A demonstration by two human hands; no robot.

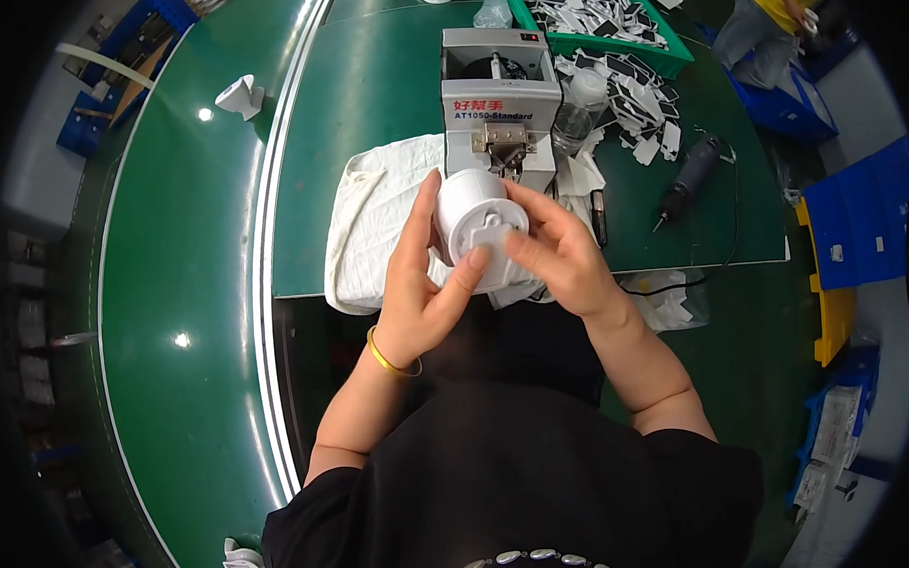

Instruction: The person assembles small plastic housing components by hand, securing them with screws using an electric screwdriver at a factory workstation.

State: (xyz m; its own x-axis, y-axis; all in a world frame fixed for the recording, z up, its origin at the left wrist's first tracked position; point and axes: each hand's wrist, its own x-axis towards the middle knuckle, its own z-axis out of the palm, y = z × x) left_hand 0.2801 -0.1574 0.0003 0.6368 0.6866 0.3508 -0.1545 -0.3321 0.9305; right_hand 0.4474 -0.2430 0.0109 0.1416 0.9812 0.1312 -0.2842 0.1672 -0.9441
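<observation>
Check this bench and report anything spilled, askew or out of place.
Small black-and-white flat parts lie scattered in a loose heap on the green mat, outside the green bin. The white cloth is rumpled and overhangs the mat's near edge. Nothing looks damaged.

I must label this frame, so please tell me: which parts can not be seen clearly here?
- Head view: the near side of the white round plastic part is hidden by the left hand and right hand.
- The grey machine's outlet is too small to make out.
- The pieces in the green bin are too small to identify.
</observation>
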